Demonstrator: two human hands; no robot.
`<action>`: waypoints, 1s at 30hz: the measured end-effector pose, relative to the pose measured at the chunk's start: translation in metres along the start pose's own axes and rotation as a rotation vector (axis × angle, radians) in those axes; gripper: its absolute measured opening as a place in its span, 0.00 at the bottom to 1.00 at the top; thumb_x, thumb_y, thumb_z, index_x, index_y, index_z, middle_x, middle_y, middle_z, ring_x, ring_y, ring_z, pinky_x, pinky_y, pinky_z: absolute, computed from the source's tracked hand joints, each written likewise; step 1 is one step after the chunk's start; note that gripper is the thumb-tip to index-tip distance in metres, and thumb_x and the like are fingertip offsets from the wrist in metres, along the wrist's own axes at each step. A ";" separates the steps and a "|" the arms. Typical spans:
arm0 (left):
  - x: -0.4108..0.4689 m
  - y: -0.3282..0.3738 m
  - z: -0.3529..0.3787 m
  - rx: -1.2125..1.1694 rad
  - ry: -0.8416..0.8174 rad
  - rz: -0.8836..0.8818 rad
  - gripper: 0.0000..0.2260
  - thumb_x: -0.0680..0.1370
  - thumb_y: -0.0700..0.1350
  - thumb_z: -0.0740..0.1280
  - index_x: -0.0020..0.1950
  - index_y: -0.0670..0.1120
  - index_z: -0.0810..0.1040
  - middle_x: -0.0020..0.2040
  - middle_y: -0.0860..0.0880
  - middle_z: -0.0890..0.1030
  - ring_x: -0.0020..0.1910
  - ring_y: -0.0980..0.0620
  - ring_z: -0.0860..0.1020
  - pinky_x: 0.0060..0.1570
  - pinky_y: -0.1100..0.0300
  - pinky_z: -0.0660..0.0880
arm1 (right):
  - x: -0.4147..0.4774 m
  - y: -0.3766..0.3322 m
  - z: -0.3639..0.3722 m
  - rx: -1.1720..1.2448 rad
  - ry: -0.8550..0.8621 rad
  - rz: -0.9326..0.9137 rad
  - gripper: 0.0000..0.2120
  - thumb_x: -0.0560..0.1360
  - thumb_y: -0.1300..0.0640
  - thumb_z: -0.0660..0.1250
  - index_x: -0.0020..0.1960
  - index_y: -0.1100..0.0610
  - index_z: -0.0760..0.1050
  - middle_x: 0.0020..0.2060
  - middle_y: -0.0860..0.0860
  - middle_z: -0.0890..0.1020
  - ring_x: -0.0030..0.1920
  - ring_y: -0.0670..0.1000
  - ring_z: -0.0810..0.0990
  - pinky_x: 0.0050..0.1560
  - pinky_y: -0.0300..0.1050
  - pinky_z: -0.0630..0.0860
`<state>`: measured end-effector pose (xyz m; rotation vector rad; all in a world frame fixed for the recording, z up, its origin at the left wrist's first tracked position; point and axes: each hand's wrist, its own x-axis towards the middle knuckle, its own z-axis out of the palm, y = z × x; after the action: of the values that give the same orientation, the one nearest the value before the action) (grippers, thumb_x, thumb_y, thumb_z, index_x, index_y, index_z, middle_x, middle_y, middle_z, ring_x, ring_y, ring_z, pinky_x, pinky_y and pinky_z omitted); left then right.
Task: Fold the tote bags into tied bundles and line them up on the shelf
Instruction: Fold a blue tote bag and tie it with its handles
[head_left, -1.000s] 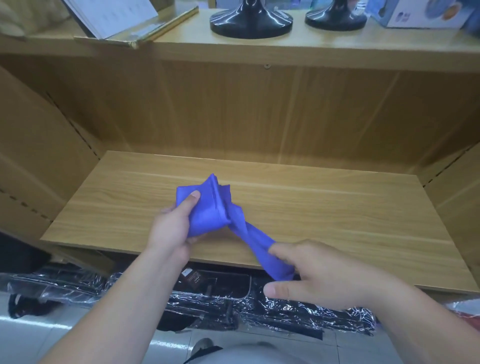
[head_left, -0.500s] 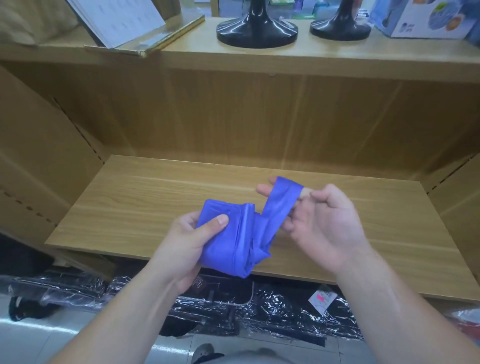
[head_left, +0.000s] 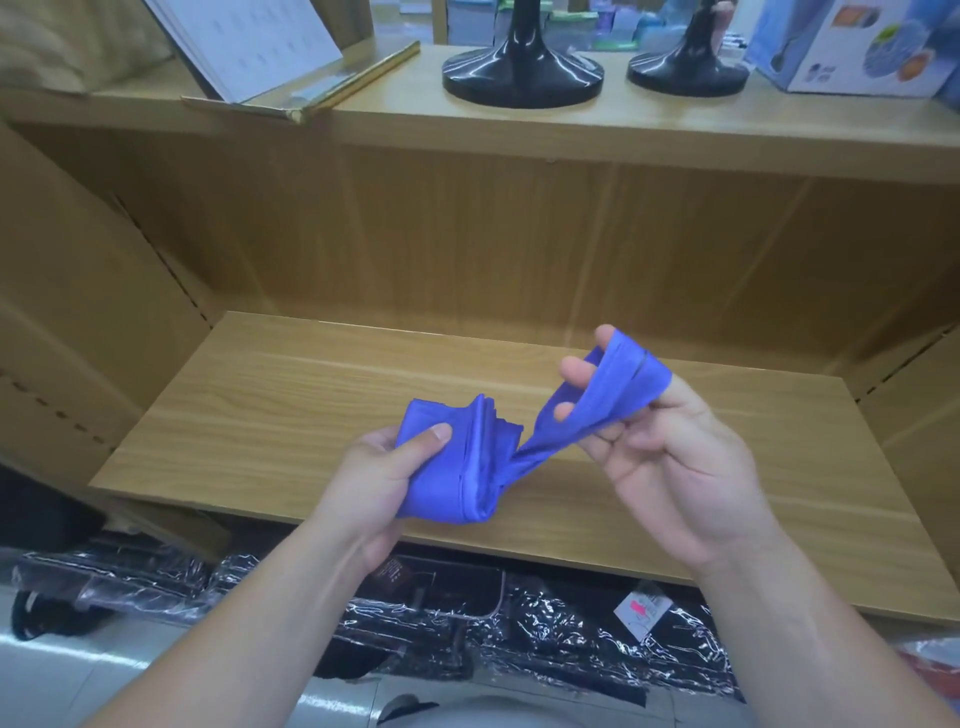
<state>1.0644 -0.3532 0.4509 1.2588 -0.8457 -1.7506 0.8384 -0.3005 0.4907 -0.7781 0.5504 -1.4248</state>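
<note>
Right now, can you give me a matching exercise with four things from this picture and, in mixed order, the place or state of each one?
Things:
1. left hand
2. right hand
3. larger black base
4. plastic-wrapped packs

Places or states:
A. stands on the upper shelf
B. grips the folded body of the blue tote bag
C. lie below the lower shelf board
D. has the bag's strap looped over it

Pairs: 1-B; 2-D; 3-A; 4-C.

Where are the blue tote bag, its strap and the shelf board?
blue tote bag (head_left: 457, 467): head view, middle of the folded body.
strap (head_left: 613, 395): head view, flat band near its top.
shelf board (head_left: 260, 415): head view, bare wood at left.
</note>
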 end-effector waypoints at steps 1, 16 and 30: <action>-0.001 0.000 0.004 0.029 -0.001 0.026 0.14 0.69 0.44 0.78 0.51 0.39 0.83 0.48 0.40 0.86 0.41 0.47 0.84 0.44 0.54 0.79 | 0.003 0.001 0.004 -0.037 0.088 -0.004 0.29 0.71 0.75 0.57 0.58 0.52 0.85 0.56 0.58 0.85 0.49 0.57 0.86 0.53 0.49 0.82; -0.015 0.014 0.018 0.286 -0.095 0.314 0.06 0.73 0.35 0.76 0.45 0.45 0.86 0.43 0.44 0.87 0.40 0.50 0.84 0.39 0.57 0.81 | -0.004 0.016 0.007 -0.563 0.246 0.249 0.13 0.64 0.62 0.71 0.48 0.57 0.84 0.50 0.46 0.85 0.35 0.46 0.79 0.29 0.40 0.76; -0.019 0.035 0.027 0.591 -0.490 0.311 0.05 0.72 0.35 0.77 0.46 0.41 0.84 0.37 0.47 0.80 0.37 0.53 0.75 0.38 0.57 0.72 | -0.006 0.012 0.025 -1.334 0.044 0.041 0.13 0.64 0.38 0.69 0.41 0.47 0.79 0.32 0.42 0.81 0.33 0.47 0.75 0.37 0.49 0.77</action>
<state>1.0495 -0.3503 0.4969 0.9681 -1.8403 -1.6222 0.8645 -0.2918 0.4968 -1.7362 1.5829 -0.8927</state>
